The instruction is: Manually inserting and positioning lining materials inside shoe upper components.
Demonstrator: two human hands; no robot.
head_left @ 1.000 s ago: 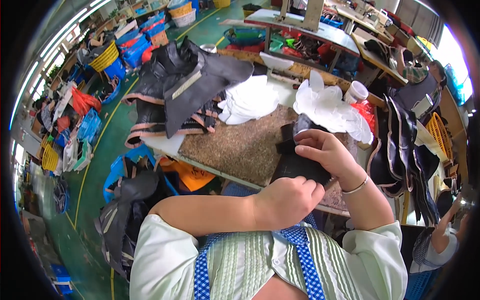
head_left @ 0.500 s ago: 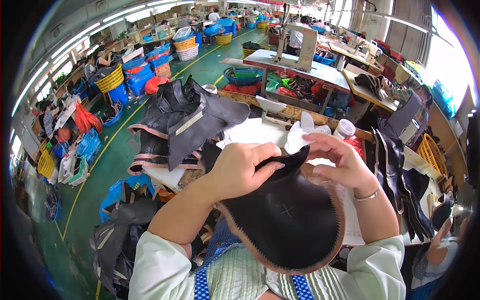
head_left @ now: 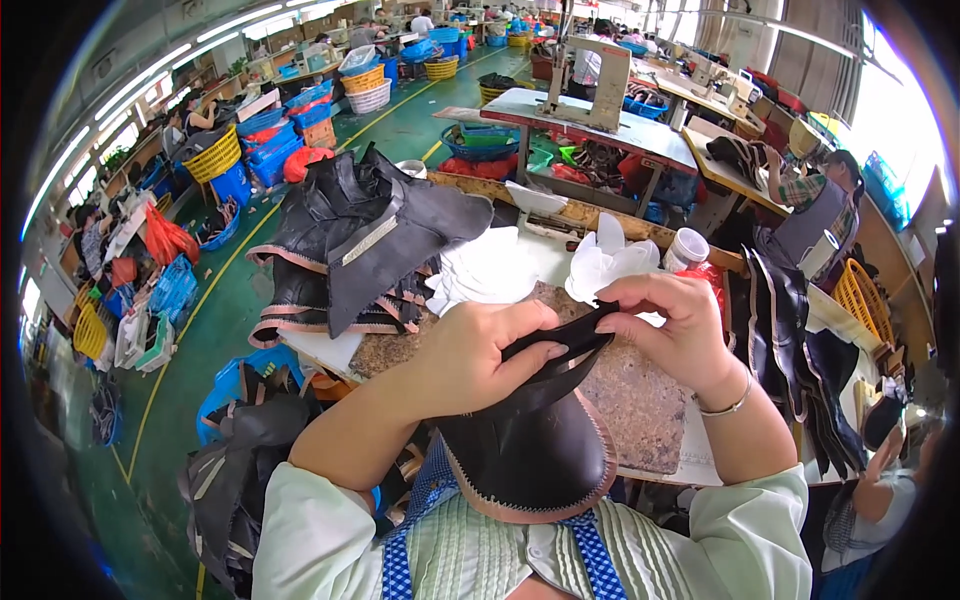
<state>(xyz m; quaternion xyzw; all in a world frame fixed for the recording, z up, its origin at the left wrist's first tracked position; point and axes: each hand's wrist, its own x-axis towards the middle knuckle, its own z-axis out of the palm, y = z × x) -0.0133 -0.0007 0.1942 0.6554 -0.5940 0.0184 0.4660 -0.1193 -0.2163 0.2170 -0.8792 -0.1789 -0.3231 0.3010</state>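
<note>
A black leather boot upper (head_left: 530,455) with a stitched, pinkish-brown edge hangs between my hands, its rounded end toward my chest. My left hand (head_left: 475,355) pinches its top edge between thumb and fingers. On the other end of that edge, my right hand (head_left: 665,325) is closed, thumb below and fingers above. The top edge is folded over into a band that runs between both hands. Beyond my hands lie white cut pieces (head_left: 485,272) and a fanned group of white petal-shaped pieces (head_left: 612,262).
A worn board (head_left: 640,410) lies on the bench under my right hand. Stacked black uppers (head_left: 385,225) stand at the left, more black pieces (head_left: 785,335) at the right. A white tub (head_left: 688,248) stands behind. Co-workers sit nearby; one (head_left: 820,200) is at the right.
The upper's lower part has tilted down and away from view, and its top edge is now folded into a band. My right hand has moved down and closed on that edge.
</note>
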